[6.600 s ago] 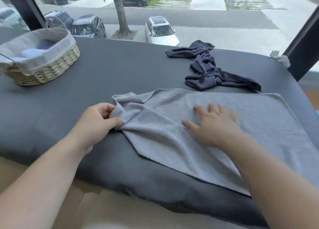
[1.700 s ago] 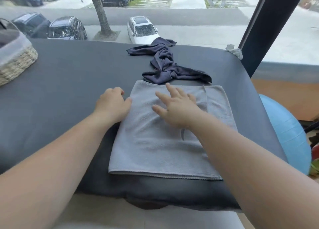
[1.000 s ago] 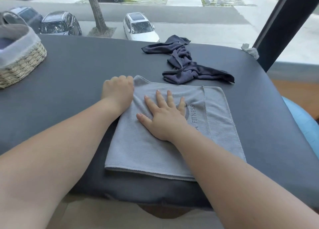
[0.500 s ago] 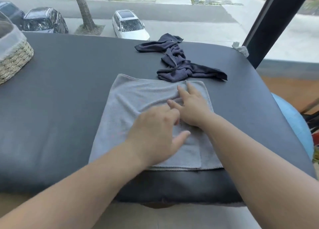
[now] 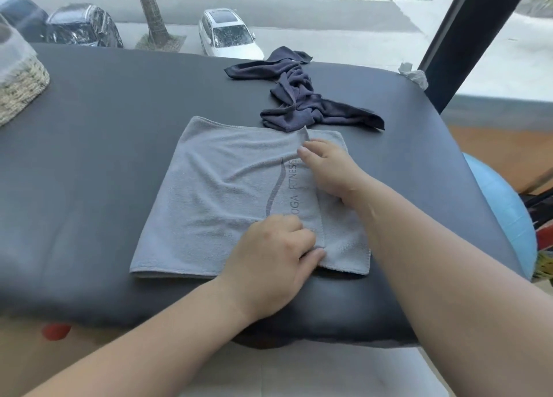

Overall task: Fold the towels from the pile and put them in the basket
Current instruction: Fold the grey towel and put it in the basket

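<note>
L hand (image 5: 269, 256): palm down, near centre, fingers curled, thumb out to the right, pinches near corner of grey towel (image 5: 224, 187) flap | R hand (image 5: 327, 169): farther and slightly right, fingers tucked, thumb forward, pinches flap's far corner | forearms: bare, L enters from near left, R from near right

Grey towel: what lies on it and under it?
On the grey towel lie the left hand, near, and the right hand, far, each pinching its upper layer. Under it is the dark table; anything between is hidden.
</note>
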{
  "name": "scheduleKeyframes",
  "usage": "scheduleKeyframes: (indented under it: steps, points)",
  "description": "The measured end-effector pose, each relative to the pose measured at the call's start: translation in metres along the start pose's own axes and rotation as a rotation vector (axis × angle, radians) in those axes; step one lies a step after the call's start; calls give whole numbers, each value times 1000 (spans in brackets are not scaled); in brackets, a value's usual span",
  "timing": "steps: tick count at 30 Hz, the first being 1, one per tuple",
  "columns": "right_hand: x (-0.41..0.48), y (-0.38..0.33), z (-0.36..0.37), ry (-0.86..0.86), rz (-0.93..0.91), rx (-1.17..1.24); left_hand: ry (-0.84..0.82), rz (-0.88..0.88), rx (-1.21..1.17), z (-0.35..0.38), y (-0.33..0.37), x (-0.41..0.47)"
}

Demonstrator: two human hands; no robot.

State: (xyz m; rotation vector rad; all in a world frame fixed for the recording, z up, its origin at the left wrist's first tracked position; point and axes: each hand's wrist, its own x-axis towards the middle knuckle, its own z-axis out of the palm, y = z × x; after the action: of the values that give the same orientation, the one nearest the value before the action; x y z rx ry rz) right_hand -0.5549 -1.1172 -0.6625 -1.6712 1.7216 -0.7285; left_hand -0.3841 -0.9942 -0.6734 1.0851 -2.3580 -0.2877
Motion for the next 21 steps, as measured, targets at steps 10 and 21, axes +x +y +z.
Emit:
scheduleKeyframes:
  steps: [10, 21]
  points:
    - [5, -25, -40, 65, -50, 322, 238, -99, -36, -39, 30, 19]
    - [2, 33, -42, 4, 96, 183, -41, -30, 75, 42, 50, 23]
